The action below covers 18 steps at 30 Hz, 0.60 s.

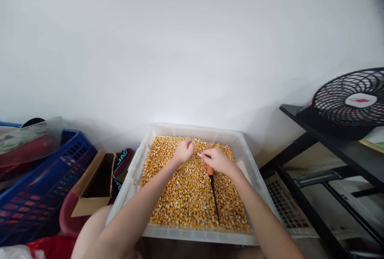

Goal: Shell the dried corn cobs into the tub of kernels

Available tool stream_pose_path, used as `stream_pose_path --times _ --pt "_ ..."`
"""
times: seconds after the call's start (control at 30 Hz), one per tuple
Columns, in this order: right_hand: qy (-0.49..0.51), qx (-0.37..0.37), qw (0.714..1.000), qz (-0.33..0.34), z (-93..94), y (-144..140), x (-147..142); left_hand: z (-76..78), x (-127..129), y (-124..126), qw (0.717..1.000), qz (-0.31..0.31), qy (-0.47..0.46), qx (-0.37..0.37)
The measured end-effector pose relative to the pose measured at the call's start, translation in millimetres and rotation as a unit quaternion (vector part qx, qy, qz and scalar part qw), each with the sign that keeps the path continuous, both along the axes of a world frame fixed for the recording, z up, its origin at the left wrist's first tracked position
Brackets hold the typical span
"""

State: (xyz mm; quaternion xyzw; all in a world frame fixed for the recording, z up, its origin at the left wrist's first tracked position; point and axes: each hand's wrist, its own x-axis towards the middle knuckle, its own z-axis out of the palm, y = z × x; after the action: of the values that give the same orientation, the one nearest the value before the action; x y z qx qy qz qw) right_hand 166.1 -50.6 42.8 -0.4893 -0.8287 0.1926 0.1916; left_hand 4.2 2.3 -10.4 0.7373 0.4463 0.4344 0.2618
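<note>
A translucent plastic tub (171, 233) is filled with loose yellow and white corn kernels (180, 201). Over the back half of the corn, my left hand (184, 151) is closed with its fingers curled; whatever may be inside it is hidden. To its right, my right hand (218, 159) is closed in a pinch around the upper end of an orange-handled tool (209, 169). The tool's long, thin black shaft points back towards me over the kernels. A small pale spot shows at the right fingertips, too small to name. The hands are apart.
Left of the tub are an open cardboard box (97, 179) in a pink basin (68, 213), and a blue plastic basket (39, 195). On the right, a black fan (345, 101) stands on a dark shelf (339, 147). A white wall (192, 51) rises behind the tub.
</note>
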Motion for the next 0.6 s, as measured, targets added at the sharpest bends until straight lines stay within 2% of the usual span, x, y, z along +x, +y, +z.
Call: stream_pose_path --times 0.2,0.37,0.47,0.53,0.6 --pt "0.019 -0.05 0.998 0.022 -7.0 4 8 18.0 -4 -6 0.984 -0.043 0.167 0.043" --pt "0.05 -0.082 0.995 0.022 -11.1 5 8 22.9 -7 -7 0.977 -0.061 0.198 0.049" --pt "0.075 -0.08 0.994 0.021 -7.9 4 12 20.2 -6 -4 0.989 -0.07 0.13 0.015" --pt "0.098 -0.074 0.992 0.015 -5.3 5 16 17.0 -6 -1 0.997 -0.058 0.027 -0.031" --pt "0.133 -0.056 0.989 -0.016 -5.3 6 18 13.5 -6 3 0.988 -0.037 -0.097 -0.116"
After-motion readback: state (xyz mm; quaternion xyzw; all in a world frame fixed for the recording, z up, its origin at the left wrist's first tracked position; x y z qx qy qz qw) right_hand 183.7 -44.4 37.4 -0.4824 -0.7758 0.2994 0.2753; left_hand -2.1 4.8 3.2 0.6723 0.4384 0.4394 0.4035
